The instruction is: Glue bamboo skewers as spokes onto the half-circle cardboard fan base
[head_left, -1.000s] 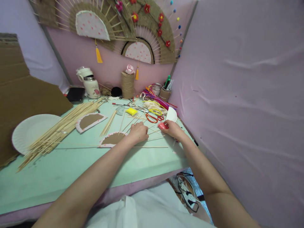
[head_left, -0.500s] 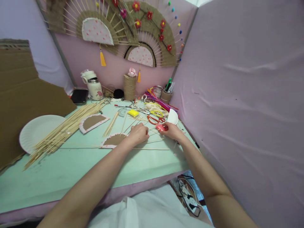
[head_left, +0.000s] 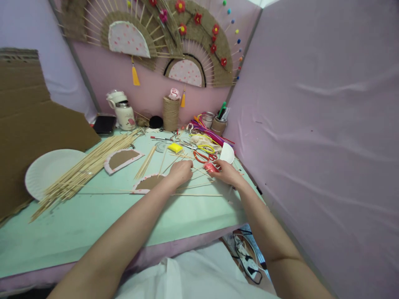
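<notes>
My left hand (head_left: 181, 172) is closed, fingertips pinched low over thin bamboo sticks (head_left: 202, 171). Whatever lies in the pinch is too small to tell. To its right, my right hand (head_left: 227, 172) has its thumb and fingers around a small shiny pinkish-red packet (head_left: 211, 167) on the table. Partly behind my left wrist is a half-round cardboard piece (head_left: 150, 182) with a spotted white rim. A similar cardboard piece (head_left: 122, 160) lies farther left. Just beyond my hands are red-handled scissors (head_left: 200, 156), yellow-handled scissors (head_left: 205, 148) and a yellow packet (head_left: 175, 148).
A large bundle of bamboo sticks (head_left: 90, 168) overlaps a white paper plate (head_left: 39, 176) on the left, beside a big cardboard sheet (head_left: 40, 124). A twine spool (head_left: 171, 114), white bottle (head_left: 124, 116) and pen holder (head_left: 218, 125) stand along the back. A wall (head_left: 311, 124) borders the right.
My left hand has shifted slightly left, and its fingertips point more to the right. My right hand stays at the pinkish-red packet, almost unmoved.
</notes>
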The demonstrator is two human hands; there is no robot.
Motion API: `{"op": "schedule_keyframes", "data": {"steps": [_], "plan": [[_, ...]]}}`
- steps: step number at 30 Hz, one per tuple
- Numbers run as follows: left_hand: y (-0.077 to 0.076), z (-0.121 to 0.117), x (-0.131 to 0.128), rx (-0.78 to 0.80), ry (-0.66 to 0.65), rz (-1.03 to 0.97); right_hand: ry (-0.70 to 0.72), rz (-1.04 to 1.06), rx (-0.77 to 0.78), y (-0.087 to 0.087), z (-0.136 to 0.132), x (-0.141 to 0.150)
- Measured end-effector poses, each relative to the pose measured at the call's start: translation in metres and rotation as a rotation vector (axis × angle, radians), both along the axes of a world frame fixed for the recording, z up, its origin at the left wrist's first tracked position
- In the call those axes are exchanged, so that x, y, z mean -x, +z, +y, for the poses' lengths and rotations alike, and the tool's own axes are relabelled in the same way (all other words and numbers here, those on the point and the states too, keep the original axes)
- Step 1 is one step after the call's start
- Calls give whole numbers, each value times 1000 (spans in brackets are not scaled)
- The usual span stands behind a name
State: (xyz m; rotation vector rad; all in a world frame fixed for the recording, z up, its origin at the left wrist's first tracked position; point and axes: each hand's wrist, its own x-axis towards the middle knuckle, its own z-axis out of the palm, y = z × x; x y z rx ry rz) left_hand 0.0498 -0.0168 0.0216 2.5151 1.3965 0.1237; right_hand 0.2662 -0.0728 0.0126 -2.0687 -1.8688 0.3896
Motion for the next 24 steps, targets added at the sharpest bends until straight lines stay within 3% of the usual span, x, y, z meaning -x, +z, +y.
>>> {"op": "schedule_keyframes", "data": {"steps": [5, 24], "plan": [[-3, -1, -1, -45, 8, 21, 17, -49, -12, -6, 1, 4], [-1, -5, 2, -63, 8, 28, 14, 6, -13, -2, 6, 16]]}}
